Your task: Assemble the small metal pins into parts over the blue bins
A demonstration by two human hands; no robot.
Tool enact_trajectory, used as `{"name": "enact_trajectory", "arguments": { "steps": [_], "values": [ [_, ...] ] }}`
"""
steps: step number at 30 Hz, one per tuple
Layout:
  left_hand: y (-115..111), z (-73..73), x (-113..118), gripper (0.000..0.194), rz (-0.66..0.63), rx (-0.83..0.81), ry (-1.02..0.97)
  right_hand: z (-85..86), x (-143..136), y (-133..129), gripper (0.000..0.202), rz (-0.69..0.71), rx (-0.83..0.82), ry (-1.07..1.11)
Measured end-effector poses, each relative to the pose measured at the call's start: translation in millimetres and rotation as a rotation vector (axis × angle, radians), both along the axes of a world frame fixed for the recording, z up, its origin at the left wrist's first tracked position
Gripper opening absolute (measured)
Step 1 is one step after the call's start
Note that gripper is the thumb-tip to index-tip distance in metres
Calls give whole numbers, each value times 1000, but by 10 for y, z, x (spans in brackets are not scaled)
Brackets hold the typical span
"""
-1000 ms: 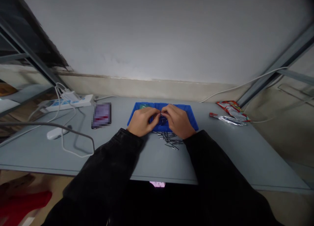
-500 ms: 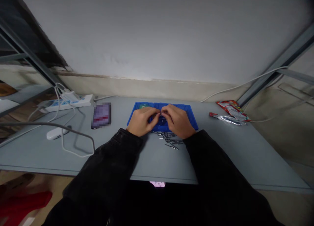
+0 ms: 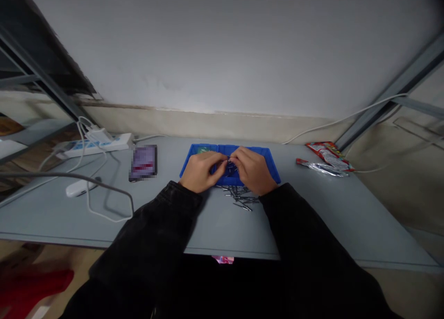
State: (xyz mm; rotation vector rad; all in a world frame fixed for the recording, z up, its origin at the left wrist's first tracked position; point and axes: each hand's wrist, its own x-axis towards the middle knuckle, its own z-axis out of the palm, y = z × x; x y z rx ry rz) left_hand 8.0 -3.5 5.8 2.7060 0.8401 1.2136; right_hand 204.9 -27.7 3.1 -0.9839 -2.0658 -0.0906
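A blue divided tray (image 3: 274, 167) stands on the grey table, with a green item (image 3: 204, 149) in its left compartment and small dark pieces in the middle one. Above the tray, my left hand (image 3: 201, 171) is closed, thumb and fingers pinched together. My right hand (image 3: 254, 171) is pinched too, its fingertips meeting those of the left over the middle compartment. Whatever lies between the fingertips is too small to make out. Several thin metal pins (image 3: 243, 199) lie loose in a pile just in front of the tray.
On the left are a white power strip (image 3: 100, 145) with cables, a phone-like blurred purple item (image 3: 143, 162) and a white device (image 3: 80, 187). Red packaging (image 3: 329, 155) and a silver wrapper (image 3: 322, 168) lie at the right. A wall rises behind the table.
My right fingertips have shifted slightly, and the thin shiny piece seen between the hands before no longer shows clearly. The tray and the pile have stayed in place.
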Motion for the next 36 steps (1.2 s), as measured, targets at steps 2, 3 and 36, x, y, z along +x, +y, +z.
{"name": "enact_trajectory", "arguments": {
  "steps": [2, 3, 36],
  "values": [
    [2, -2, -1, 20, 7, -9, -9, -2, 3, -7, 20, 12, -7, 18],
    [5, -4, -1, 20, 10, -12, -15, -4, 4, -11, 18, 13, -10, 24],
    [14, -11, 1, 19, 9, -8, -16, -20, 0, 2, 16, 14, -6, -7]
  ]
}}
